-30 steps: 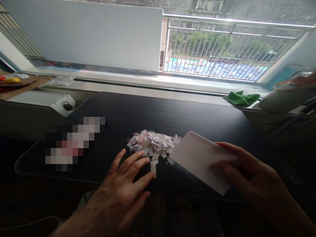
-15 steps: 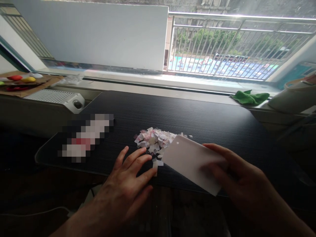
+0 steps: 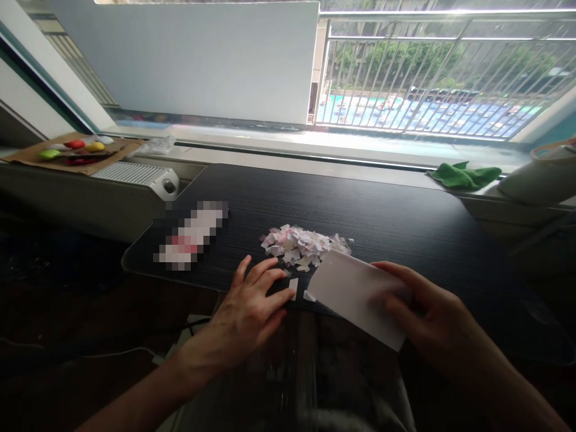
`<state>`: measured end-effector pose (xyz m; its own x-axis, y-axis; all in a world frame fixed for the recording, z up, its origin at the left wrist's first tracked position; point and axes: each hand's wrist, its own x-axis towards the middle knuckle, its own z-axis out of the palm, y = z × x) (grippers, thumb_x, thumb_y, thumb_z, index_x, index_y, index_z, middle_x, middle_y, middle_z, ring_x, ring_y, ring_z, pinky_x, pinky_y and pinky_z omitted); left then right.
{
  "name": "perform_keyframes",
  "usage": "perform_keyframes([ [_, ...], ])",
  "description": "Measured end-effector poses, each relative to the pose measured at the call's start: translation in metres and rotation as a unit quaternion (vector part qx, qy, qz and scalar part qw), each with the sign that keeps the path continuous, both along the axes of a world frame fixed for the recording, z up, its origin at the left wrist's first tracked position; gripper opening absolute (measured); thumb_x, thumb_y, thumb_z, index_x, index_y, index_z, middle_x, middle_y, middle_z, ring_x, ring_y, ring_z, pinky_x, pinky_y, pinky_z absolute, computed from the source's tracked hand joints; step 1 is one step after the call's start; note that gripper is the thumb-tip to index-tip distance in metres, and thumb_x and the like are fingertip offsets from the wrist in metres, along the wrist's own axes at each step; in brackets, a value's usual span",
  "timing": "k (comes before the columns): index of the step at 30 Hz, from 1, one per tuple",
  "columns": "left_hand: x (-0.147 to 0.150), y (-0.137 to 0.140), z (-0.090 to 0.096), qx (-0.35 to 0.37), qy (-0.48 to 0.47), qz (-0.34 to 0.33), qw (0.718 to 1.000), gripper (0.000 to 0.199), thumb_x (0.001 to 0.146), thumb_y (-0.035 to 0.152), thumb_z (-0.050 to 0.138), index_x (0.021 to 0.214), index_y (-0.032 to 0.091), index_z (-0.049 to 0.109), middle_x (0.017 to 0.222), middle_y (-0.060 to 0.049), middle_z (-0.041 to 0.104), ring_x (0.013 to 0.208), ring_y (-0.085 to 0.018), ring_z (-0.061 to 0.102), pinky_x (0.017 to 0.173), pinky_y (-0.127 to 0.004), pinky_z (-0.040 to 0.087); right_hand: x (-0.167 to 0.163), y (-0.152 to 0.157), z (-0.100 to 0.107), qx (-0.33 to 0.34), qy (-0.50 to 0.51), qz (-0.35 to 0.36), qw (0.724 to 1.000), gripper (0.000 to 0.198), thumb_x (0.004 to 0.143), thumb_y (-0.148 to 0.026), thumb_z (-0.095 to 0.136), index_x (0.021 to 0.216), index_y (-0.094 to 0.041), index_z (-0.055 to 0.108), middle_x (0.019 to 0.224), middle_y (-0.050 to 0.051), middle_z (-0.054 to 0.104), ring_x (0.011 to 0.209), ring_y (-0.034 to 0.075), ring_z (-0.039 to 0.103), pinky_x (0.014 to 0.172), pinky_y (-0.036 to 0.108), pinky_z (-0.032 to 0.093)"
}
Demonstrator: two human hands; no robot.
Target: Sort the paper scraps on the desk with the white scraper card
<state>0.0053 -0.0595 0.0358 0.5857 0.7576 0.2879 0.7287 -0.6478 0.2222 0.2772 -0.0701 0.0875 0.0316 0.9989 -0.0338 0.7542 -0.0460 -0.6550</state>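
A heap of small torn paper scraps (image 3: 303, 245), mostly white with some pink, lies on the dark wood-grain table (image 3: 324, 195). My right hand (image 3: 416, 303) grips a flat white card (image 3: 348, 291) with a small hole near one corner; its left edge is by the near side of the heap. Palm down at the table's front edge, my left hand (image 3: 254, 300) has its fingers spread. Its index fingertip is at a loose white scrap (image 3: 294, 288). Another loose scrap (image 3: 308, 296) lies beside the card's edge.
A blurred-out pinkish item (image 3: 193, 237) lies at the table's left. Along the window sill are a green cloth (image 3: 465, 176), a grey bag-like container (image 3: 540, 174) and brown paper (image 3: 36, 153) with coloured lumps. A white slatted device (image 3: 139, 177) stands behind the left corner.
The view has shifted, so the table sits further right. Near the front edge, two scraps now lie apart from the heap, between my left fingers and the card. My right hand keeps its hold.
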Motion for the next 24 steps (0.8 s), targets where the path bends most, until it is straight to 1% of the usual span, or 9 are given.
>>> perform_keyframes([
  [4,0.008,-0.001,0.004,-0.004,0.026,-0.013,1.0,0.036,0.085,0.012,0.056,0.118,0.026,0.064,0.125,-0.01,0.058,0.129,-0.03,0.043,0.109,-0.064,0.026,-0.001,-0.001,0.003,0.003,0.025,-0.013,1.0,0.045,0.083,-0.037,0.05,0.122,-0.017,0.063,0.061,-0.003,0.057,0.05,0.012,0.048,0.048,0.024,0.042],
  [7,0.009,-0.003,0.009,0.006,0.032,-0.004,0.999,0.036,0.086,0.014,0.055,0.119,0.025,0.064,0.127,-0.011,0.057,0.13,-0.031,0.043,0.11,-0.064,0.026,-0.003,0.003,0.002,0.002,0.041,0.012,0.999,0.045,0.084,-0.034,0.049,0.123,-0.018,0.063,0.061,-0.003,0.057,0.049,0.012,0.047,0.049,0.024,0.04],
  [9,0.009,-0.005,0.012,0.016,0.03,0.01,0.999,0.033,0.087,0.016,0.054,0.118,0.024,0.064,0.126,-0.011,0.058,0.129,-0.03,0.044,0.11,-0.063,0.026,-0.001,0.005,0.002,-0.006,0.034,0.037,0.999,0.044,0.084,-0.032,0.049,0.123,-0.017,0.063,0.057,-0.004,0.054,0.047,0.012,0.045,0.048,0.025,0.038],
  [11,0.009,-0.007,0.013,0.021,0.031,0.021,0.999,0.03,0.088,0.016,0.053,0.115,0.023,0.066,0.125,-0.01,0.059,0.128,-0.03,0.045,0.109,-0.063,0.028,0.004,0.005,0.004,-0.014,0.019,0.05,0.998,0.043,0.084,-0.031,0.048,0.12,-0.018,0.065,0.053,-0.006,0.049,0.045,0.011,0.044,0.048,0.025,0.035],
  [13,0.012,-0.008,0.013,0.018,0.038,0.017,0.999,0.029,0.088,0.016,0.052,0.113,0.024,0.066,0.124,-0.01,0.059,0.128,-0.03,0.045,0.108,-0.063,0.029,0.013,0.003,0.007,-0.016,0.011,0.051,0.999,0.042,0.083,-0.032,0.048,0.119,-0.018,0.065,0.051,-0.006,0.047,0.044,0.011,0.043,0.048,0.025,0.034],
  [17,0.023,-0.006,0.012,0.004,0.037,-0.016,0.999,0.029,0.088,0.017,0.054,0.113,0.025,0.066,0.124,-0.01,0.059,0.128,-0.031,0.044,0.108,-0.064,0.027,0.03,-0.001,0.012,-0.018,0.021,0.022,0.999,0.045,0.083,-0.038,0.05,0.121,-0.019,0.064,0.056,-0.005,0.052,0.048,0.012,0.046,0.048,0.025,0.038],
  [24,0.031,-0.006,0.01,-0.001,0.014,-0.022,1.0,0.029,0.088,0.016,0.052,0.114,0.022,0.065,0.125,-0.011,0.058,0.129,-0.03,0.044,0.111,-0.061,0.025,0.036,-0.001,0.001,-0.026,0.065,-0.042,0.997,0.045,0.08,-0.035,0.054,0.12,-0.017,0.065,0.06,-0.003,0.054,0.051,0.013,0.044,0.048,0.025,0.04],
])
